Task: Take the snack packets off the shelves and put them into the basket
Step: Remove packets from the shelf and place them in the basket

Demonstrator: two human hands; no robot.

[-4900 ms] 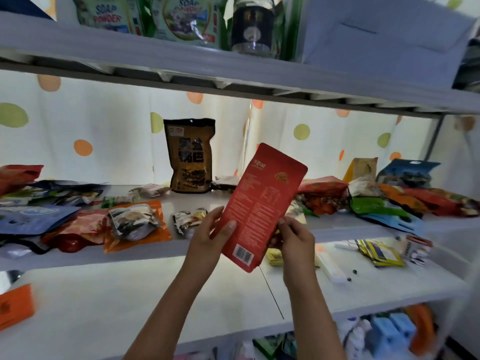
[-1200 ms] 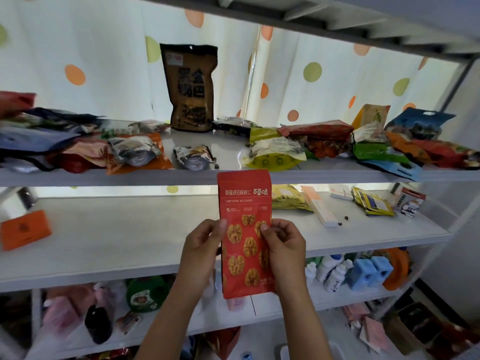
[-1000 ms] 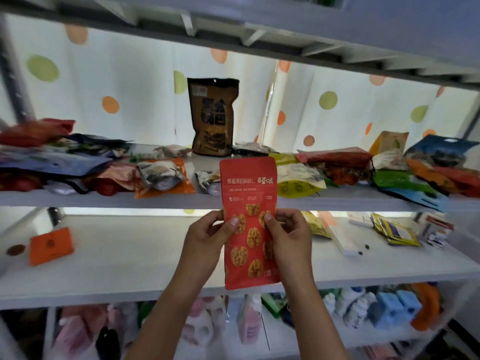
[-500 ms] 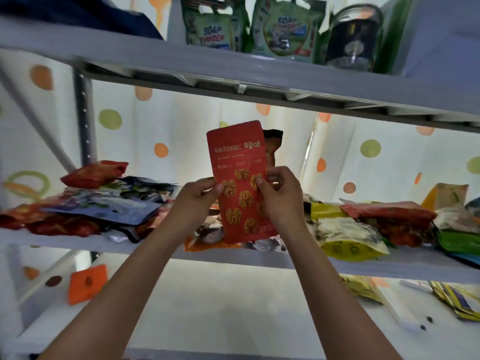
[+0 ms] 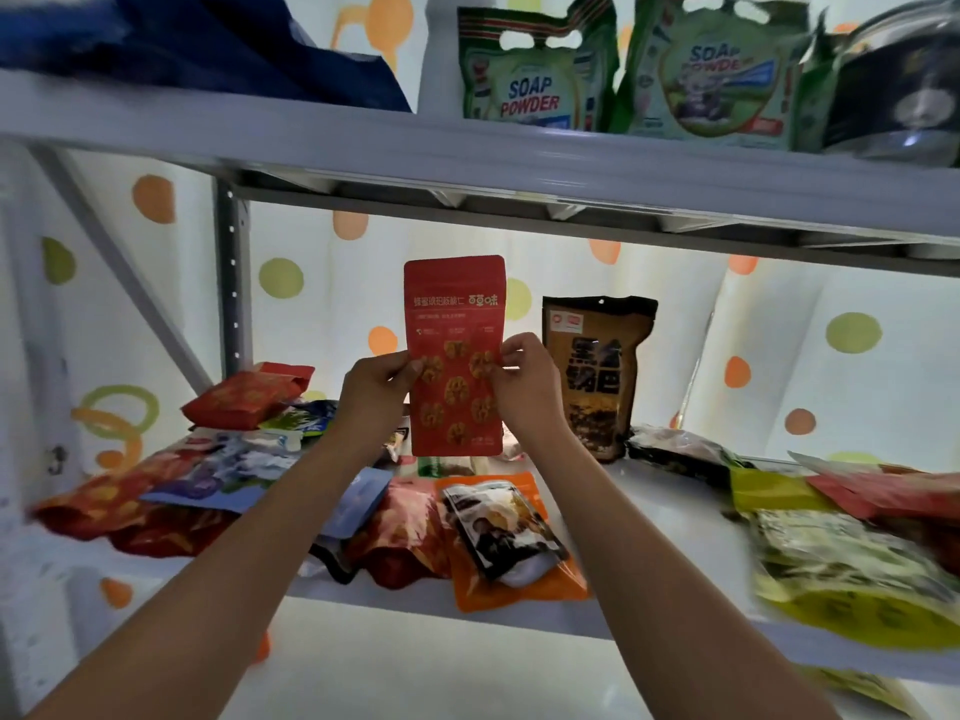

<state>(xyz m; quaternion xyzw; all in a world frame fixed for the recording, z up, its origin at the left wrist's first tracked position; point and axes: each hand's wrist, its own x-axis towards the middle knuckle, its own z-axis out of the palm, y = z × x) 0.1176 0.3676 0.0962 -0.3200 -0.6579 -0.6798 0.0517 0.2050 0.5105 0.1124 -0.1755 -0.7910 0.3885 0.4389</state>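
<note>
From the head camera, a flat red packet (image 5: 453, 356) printed with walnut pictures and yellow Chinese characters is held upright in front of the middle shelf (image 5: 649, 517), above the heap of snacks. The left hand (image 5: 376, 392) pinches its left edge and the right hand (image 5: 524, 387) pinches its right edge, fingers closed on the foil.

Just right of it a tall brown pouch (image 5: 597, 376) with large dark characters and a small red logo stands upright against the dotted curtain (image 5: 831, 356). Below the hands lies an orange packet (image 5: 511, 537) with a clear window, beside glossy red and blue bags; blurred yellow-green packets (image 5: 852, 574) lie at the right.

On the top shelf (image 5: 311, 132) two green bags read "SOAP POWDER" (image 5: 530, 96), next to a dark jar (image 5: 904, 96) and blue cloth (image 5: 234, 44).
</note>
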